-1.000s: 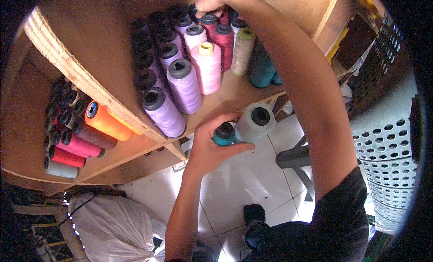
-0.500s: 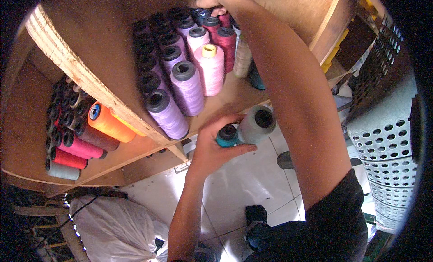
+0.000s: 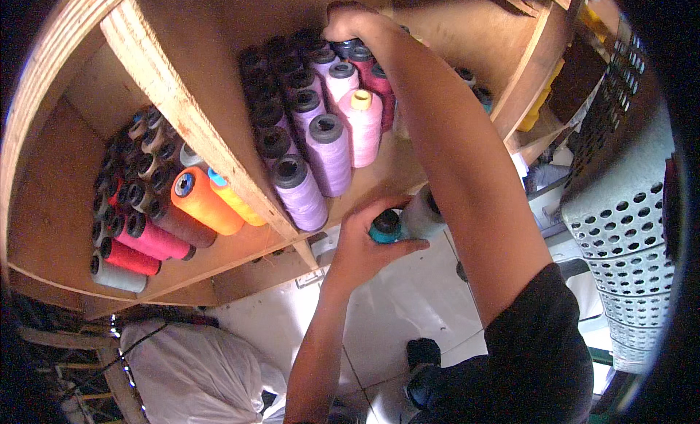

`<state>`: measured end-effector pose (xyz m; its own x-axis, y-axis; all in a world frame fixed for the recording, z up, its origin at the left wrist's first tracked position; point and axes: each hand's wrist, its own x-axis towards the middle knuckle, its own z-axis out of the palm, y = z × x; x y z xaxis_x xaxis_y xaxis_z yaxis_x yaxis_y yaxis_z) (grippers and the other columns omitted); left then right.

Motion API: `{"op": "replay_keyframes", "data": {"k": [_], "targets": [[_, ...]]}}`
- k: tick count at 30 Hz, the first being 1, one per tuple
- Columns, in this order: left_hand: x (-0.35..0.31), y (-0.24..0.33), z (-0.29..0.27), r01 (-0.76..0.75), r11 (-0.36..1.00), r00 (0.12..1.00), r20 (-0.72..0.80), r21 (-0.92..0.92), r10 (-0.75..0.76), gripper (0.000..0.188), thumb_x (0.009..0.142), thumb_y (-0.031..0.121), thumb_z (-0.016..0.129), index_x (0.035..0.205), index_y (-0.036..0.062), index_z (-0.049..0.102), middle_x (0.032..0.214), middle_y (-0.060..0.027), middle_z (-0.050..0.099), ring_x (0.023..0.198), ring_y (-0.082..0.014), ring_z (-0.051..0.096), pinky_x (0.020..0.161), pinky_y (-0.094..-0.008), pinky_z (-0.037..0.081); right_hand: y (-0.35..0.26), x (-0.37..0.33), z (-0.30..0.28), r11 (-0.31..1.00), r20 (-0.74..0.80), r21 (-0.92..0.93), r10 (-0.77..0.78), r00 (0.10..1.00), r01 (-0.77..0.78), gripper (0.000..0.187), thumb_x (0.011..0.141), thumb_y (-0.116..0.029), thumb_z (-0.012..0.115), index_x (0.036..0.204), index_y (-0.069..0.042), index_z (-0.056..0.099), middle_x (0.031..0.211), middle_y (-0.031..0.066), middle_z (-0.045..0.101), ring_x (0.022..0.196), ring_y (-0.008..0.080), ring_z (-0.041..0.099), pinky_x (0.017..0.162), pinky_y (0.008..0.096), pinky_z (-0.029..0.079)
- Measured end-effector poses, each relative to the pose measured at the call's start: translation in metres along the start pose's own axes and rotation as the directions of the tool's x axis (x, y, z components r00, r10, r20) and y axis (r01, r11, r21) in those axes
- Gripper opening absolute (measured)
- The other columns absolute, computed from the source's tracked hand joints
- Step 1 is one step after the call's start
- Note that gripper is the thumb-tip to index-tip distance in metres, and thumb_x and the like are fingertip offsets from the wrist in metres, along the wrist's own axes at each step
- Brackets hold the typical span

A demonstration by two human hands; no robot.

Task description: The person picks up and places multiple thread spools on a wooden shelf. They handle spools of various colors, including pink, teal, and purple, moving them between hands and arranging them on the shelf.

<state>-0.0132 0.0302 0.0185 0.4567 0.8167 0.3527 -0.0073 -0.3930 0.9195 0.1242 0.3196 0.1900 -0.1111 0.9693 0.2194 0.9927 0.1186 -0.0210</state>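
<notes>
Shelf boards (image 3: pixel 403 163) bear purple spools (image 3: pixel 330 156) and a pink spool (image 3: pixel 361 132). In front of them, the left hand (image 3: pixel 362 239) curls around a teal spool (image 3: pixel 384 232) and a pale grey spool (image 3: pixel 421 218). The right hand (image 3: pixel 350 24) reaches deep inside, at a dark spool (image 3: pixel 345 48); whether it grips anything cannot be told.

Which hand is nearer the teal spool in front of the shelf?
Left: the left hand curls around the teal spool. The right hand is apart from it, farther back inside the shelf.
</notes>
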Motion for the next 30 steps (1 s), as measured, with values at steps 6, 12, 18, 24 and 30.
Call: {"op": "replay_keyframes", "data": {"k": [6, 12, 18, 24, 30], "targets": [[0.003, 0.001, 0.004, -0.009, 0.998, 1.0, 0.004, 0.066, 0.009, 0.069, 0.06, 0.019, 0.099, 0.12, 0.0012, 0.07, 0.123, -0.0117, 0.072, 0.118, -0.025, 0.066, 0.105, -0.0372, 0.049, 0.024, 0.009, -0.004, 0.995, -0.089, 0.042, -0.086, 0.992, 0.09, 0.044, 0.083, -0.034, 0.073, 0.115, -0.004, 0.075, 0.124, 0.0211, 0.071, 0.111, 0.0341, 0.07, 0.094, 0.0453, 0.055], [0.001, 0.003, 0.007, 0.034, 0.999, 0.999, -0.014, 0.02, -0.033, 0.067, 0.061, 0.023, 0.1, 0.118, 0.0019, 0.071, 0.12, -0.0103, 0.072, 0.115, -0.0225, 0.067, 0.103, -0.0364, 0.05, 0.06, -0.069, -0.059, 0.986, -0.237, 0.141, -0.053, 0.97, 0.089, 0.04, 0.085, -0.032, 0.071, 0.113, -0.004, 0.076, 0.12, 0.0207, 0.072, 0.107, 0.0315, 0.07, 0.092, 0.0435, 0.055], [0.001, 0.003, 0.003, -0.031, 0.998, 0.999, -0.017, 0.053, 0.032, 0.065, 0.065, 0.021, 0.098, 0.12, 0.0007, 0.07, 0.115, -0.0102, 0.072, 0.109, -0.0192, 0.067, 0.098, -0.0338, 0.051, 0.081, -0.064, -0.046, 0.993, -0.237, 0.092, -0.046, 0.97, 0.07, 0.036, 0.087, -0.03, 0.069, 0.111, -0.004, 0.076, 0.116, 0.0204, 0.073, 0.104, 0.029, 0.071, 0.09, 0.0417, 0.055], [0.001, 0.0, 0.006, -0.039, 0.999, 0.999, -0.005, 0.033, 0.04, 0.063, 0.067, 0.02, 0.098, 0.12, -0.0005, 0.07, 0.114, -0.0115, 0.073, 0.106, -0.0192, 0.068, 0.096, -0.0335, 0.052, 0.084, -0.034, -0.046, 0.994, -0.145, 0.062, -0.082, 0.986, 0.092, 0.033, 0.089, -0.028, 0.067, 0.109, -0.003, 0.077, 0.112, 0.0201, 0.074, 0.101, 0.0265, 0.071, 0.088, 0.04, 0.055], [-0.001, -0.006, 0.003, -0.022, 1.0, 0.999, -0.031, 0.019, 0.023, 0.063, 0.063, 0.017, 0.1, 0.116, 0.0018, 0.07, 0.115, -0.0065, 0.072, 0.107, -0.0163, 0.066, 0.097, -0.0331, 0.052, 0.068, -0.026, -0.041, 0.984, -0.037, 0.069, -0.163, 0.986, 0.165, 0.03, 0.091, -0.026, 0.065, 0.107, -0.003, 0.077, 0.108, 0.0197, 0.075, 0.097, 0.024, 0.071, 0.086, 0.0382, 0.055]]}}
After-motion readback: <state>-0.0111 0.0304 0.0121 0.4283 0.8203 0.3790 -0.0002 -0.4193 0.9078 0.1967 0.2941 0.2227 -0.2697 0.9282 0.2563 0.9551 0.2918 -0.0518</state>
